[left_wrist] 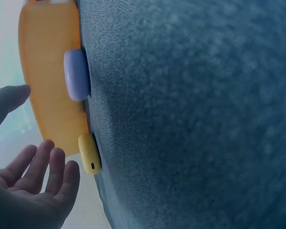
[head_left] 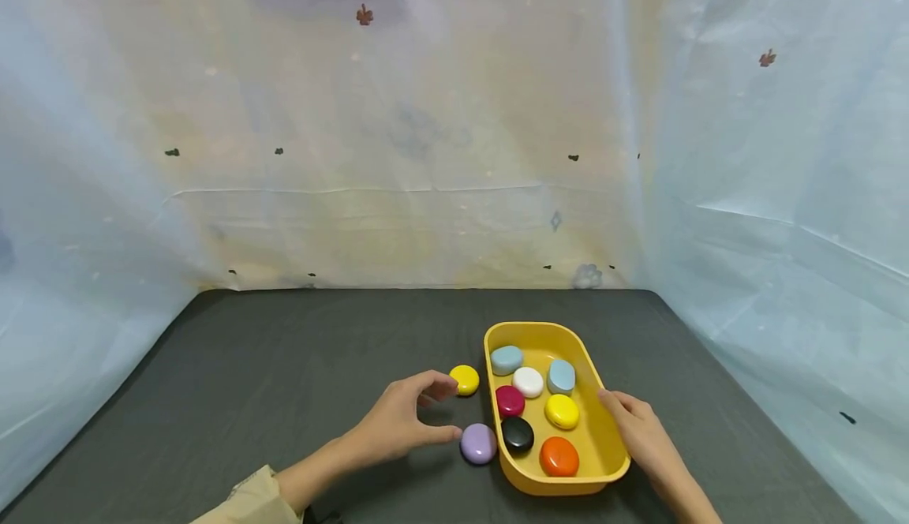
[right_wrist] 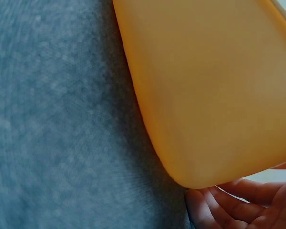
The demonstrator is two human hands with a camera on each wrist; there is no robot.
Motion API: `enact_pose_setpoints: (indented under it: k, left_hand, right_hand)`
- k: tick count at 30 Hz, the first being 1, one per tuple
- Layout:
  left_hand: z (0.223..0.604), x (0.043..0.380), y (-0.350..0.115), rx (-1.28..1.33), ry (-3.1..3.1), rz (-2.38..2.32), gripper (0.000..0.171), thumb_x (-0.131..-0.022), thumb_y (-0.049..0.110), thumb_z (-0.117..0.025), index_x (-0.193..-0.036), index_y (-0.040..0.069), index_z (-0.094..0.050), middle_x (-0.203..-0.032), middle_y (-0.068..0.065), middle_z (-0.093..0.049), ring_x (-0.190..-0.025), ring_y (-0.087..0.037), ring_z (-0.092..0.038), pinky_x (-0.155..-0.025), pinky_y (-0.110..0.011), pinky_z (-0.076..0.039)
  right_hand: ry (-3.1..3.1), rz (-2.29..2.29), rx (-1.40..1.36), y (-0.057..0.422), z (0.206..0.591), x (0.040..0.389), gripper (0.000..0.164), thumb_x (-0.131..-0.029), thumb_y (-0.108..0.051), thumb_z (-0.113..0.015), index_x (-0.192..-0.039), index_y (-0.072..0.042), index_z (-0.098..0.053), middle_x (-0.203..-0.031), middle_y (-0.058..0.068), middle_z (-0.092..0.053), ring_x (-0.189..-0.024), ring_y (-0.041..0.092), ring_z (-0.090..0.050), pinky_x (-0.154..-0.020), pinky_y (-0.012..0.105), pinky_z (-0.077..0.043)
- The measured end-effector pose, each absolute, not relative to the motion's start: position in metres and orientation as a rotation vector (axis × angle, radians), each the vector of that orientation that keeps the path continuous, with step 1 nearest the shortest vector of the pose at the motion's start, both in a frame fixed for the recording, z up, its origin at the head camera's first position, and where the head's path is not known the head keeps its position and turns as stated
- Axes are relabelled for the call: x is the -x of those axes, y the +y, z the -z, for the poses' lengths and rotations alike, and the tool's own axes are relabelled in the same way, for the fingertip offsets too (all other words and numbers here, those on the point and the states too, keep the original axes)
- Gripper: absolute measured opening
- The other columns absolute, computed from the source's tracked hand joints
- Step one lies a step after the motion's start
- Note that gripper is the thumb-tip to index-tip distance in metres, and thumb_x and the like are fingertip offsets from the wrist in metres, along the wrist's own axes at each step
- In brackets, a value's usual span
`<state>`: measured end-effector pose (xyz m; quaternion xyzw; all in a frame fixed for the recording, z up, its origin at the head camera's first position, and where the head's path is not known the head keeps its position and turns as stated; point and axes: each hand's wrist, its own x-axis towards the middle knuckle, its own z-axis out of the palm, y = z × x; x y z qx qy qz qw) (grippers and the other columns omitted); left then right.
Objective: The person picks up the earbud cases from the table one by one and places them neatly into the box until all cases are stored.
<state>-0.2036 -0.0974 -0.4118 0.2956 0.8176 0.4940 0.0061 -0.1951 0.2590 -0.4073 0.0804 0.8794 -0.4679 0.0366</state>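
A yellow tray point(head_left: 536, 483) stands on the dark cloth, holding several smooth rounded pieces. My right hand point(head_left: 642, 433) grips its right side, thumb at the rim; in the right wrist view the fingers point(right_wrist: 233, 202) lie along the outside of the tray wall point(right_wrist: 205, 86). Left of the tray, on the cloth, are a purple piece point(head_left: 478, 444) and a yellow round piece point(head_left: 465, 380). Between them and to their left my left hand point(head_left: 405, 417) hovers with thumb and fingers spread apart, holding nothing. Its thumb tip is right by the purple piece in the head view.
Inside the tray are light blue pieces point(head_left: 561, 376), a white one point(head_left: 528, 382), a dark red one point(head_left: 510, 401), another yellow one point(head_left: 562, 411), a black one point(head_left: 518, 435) and an orange one point(head_left: 559, 457). Pale sheeting point(head_left: 426, 232) hangs behind the table point(head_left: 298, 358).
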Motion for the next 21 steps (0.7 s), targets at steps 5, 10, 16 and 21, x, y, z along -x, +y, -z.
enact_pose_setpoints:
  k: [5,10,16,21]
  left_hand:
    - [0.412,0.202,-0.096,-0.917,2.522,-1.514,0.056,-0.079,0.032,-0.085,-0.123,0.007,-0.061,-0.117,-0.004,-0.065,-0.106,-0.026,-0.059,-0.091,-0.041,-0.05]
    - [0.413,0.205,-0.093,-0.919,2.496,-1.491,0.059,-0.076,0.03,-0.087,-0.124,0.008,-0.06,-0.117,-0.003,-0.064,-0.103,-0.023,-0.059,-0.089,-0.035,-0.051]
    - [0.415,0.205,-0.085,-0.934,2.449,-1.435,0.062,-0.075,0.031,-0.087,-0.126,0.009,-0.059,-0.115,0.001,-0.064,-0.101,-0.017,-0.058,-0.087,-0.031,-0.051]
    - [0.415,0.206,-0.084,-0.932,2.418,-1.398,0.062,-0.076,0.029,-0.087,-0.127,0.009,-0.058,-0.114,0.004,-0.064,-0.1,-0.013,-0.058,-0.087,-0.03,-0.051]
  right_hand:
    - [2.705,1.428,-0.246,0.258,0.406,0.194,0.057,-0.102,-0.043,-0.045,-0.122,0.008,-0.06,-0.092,0.007,-0.063,-0.076,0.019,-0.057,-0.064,0.032,-0.051]
    - [2.699,1.438,-0.25,0.258,0.406,0.195,0.057,-0.102,-0.044,-0.045,-0.122,0.008,-0.06,-0.091,0.007,-0.063,-0.074,0.02,-0.058,-0.064,0.032,-0.052]
    - [2.684,1.423,-0.266,0.26,0.407,0.193,0.059,-0.102,-0.045,-0.045,-0.123,0.008,-0.059,-0.092,0.006,-0.064,-0.076,0.02,-0.058,-0.065,0.033,-0.051]
    - [2.667,1.442,-0.262,0.259,0.407,0.194,0.06,-0.102,-0.045,-0.045,-0.124,0.008,-0.059,-0.092,0.006,-0.064,-0.075,0.02,-0.06,-0.065,0.034,-0.053]
